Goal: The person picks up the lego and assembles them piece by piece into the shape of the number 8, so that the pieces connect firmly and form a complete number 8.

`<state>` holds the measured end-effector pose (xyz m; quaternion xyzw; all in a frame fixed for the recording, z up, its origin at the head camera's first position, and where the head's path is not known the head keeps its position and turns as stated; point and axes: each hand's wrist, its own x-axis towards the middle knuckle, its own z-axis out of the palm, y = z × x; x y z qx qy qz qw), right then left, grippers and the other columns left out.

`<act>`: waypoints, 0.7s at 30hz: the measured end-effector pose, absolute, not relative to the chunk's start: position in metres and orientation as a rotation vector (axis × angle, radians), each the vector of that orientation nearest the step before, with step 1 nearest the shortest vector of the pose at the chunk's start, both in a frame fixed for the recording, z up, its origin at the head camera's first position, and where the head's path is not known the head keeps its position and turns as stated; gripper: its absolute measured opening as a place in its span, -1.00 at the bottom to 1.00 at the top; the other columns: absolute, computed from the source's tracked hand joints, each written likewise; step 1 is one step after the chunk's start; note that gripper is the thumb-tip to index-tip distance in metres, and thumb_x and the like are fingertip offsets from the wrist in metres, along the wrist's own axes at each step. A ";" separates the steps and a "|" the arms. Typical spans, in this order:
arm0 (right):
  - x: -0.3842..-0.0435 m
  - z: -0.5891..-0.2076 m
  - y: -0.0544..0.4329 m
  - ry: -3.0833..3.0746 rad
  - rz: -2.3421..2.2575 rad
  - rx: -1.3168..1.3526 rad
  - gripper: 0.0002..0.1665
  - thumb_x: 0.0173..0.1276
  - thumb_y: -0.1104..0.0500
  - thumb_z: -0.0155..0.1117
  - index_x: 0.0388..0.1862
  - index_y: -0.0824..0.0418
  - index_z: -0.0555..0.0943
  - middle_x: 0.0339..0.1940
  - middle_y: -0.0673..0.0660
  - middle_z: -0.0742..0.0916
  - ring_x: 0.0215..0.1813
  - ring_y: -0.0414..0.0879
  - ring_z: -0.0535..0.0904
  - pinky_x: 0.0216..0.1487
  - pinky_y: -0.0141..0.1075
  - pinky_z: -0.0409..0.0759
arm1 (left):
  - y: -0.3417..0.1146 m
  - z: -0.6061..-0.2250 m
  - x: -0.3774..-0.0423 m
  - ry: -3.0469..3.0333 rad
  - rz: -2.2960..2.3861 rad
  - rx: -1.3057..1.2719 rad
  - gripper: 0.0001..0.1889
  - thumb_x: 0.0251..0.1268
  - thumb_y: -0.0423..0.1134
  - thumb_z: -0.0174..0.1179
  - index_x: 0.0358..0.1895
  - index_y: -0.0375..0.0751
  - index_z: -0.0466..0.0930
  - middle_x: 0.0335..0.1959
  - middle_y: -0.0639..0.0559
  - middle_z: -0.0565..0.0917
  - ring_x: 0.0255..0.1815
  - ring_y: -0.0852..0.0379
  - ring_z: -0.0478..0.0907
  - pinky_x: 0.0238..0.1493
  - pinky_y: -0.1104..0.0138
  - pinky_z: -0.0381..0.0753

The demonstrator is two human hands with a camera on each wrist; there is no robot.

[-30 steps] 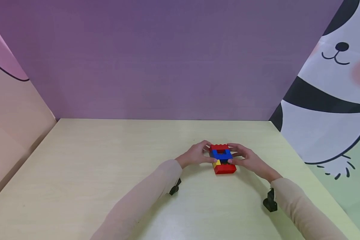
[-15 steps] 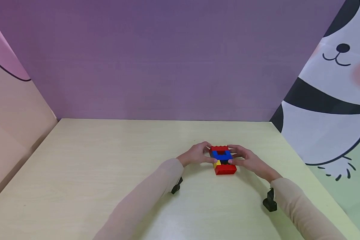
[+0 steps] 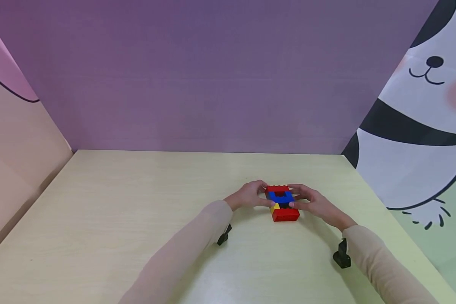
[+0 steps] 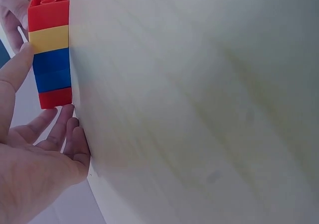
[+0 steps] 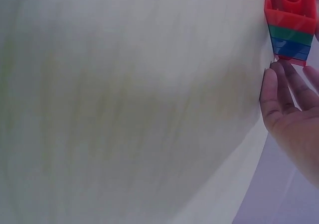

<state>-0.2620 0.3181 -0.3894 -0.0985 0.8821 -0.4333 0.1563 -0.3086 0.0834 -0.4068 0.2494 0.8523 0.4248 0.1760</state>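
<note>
A toy brick build lies on the table with a red brick (image 3: 286,215) at the near end, blue bricks (image 3: 282,199) in the middle and another red brick (image 3: 277,188) at the far end. A yellow brick (image 4: 49,39) shows on its left side, a green brick (image 5: 290,35) on its right. My left hand (image 3: 249,196) holds the build's left side, thumb by the yellow brick and fingers toward the far end. From the right, my right hand (image 3: 314,205) holds it, thumb near the middle and fingers at the far part. The open underside of the near red brick faces me.
The pale wooden table (image 3: 144,219) reaches back to a purple wall (image 3: 213,76). A panda picture (image 3: 414,169) covers the right side panel. Black wrist cameras hang beneath both sleeves, just above the tabletop.
</note>
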 end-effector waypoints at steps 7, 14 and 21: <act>-0.262 -0.389 0.319 2.530 -1.221 -0.309 -0.12 0.20 -0.03 0.25 0.41 0.11 0.08 0.34 0.30 0.29 0.30 0.26 0.24 0.12 0.05 0.45 | 0.083 -0.406 -0.306 2.429 1.218 0.708 -0.39 0.03 -0.03 0.32 0.16 -0.13 0.34 0.06 0.00 0.51 0.12 0.06 0.41 0.01 0.32 0.51; -0.263 -0.387 0.318 2.541 -1.196 -0.310 -0.13 0.20 -0.02 0.26 0.40 0.12 0.09 0.34 0.31 0.29 0.30 0.28 0.24 0.09 0.05 0.47 | 0.082 -0.404 -0.305 2.447 1.204 0.733 -0.39 0.05 -0.05 0.30 0.18 -0.16 0.33 0.10 -0.03 0.49 0.13 0.05 0.41 -0.02 0.34 0.53; -0.261 -0.383 0.318 2.562 -1.169 -0.327 -0.19 0.23 -0.02 0.23 0.37 0.16 0.14 0.32 0.32 0.32 0.27 0.28 0.29 0.07 0.00 0.50 | 0.074 -0.403 -0.305 2.504 1.099 0.800 -0.40 0.07 -0.06 0.29 0.18 -0.20 0.36 0.12 -0.06 0.48 0.12 0.07 0.41 0.02 0.36 0.50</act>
